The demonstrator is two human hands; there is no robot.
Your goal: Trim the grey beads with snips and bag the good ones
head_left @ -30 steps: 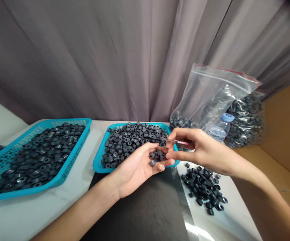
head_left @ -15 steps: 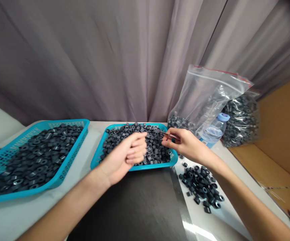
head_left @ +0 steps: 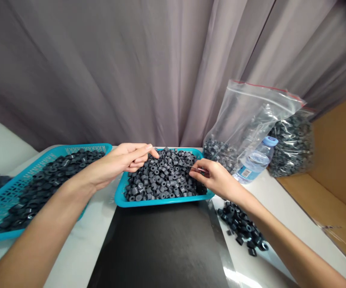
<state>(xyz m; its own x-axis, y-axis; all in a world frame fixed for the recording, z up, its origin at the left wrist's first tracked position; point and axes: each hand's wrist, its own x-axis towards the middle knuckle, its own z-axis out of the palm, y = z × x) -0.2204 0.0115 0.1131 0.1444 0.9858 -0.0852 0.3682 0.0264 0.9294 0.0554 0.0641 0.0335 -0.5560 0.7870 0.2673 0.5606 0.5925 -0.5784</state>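
Small dark grey ring-shaped pieces (head_left: 164, 176) fill a blue plastic basket (head_left: 164, 203) in the middle. Over its back left rim is my left hand (head_left: 129, 158), the index finger stretched and the other fingers curled inward; whatever may lie in the palm is hidden. My right hand (head_left: 210, 176) is at the basket's right side, pinching thin tweezers (head_left: 197, 169) whose tip points left over the pieces. Beyond my left forearm, a larger blue basket (head_left: 108, 150) holds more dark pieces, partly covered by the arm.
A loose pile of black pieces (head_left: 245, 228) lies on the white table near my right forearm. Behind it stand an open zip bag (head_left: 245, 116), a water bottle (head_left: 255, 160) and a full bag (head_left: 293, 148). A black mat (head_left: 161, 244) lies in front, a cardboard box (head_left: 337, 148) right.
My left hand has moved left and up from over the middle basket, and its index finger has stretched out. The right hand keeps the tweezers at the basket's right side, slightly lower.
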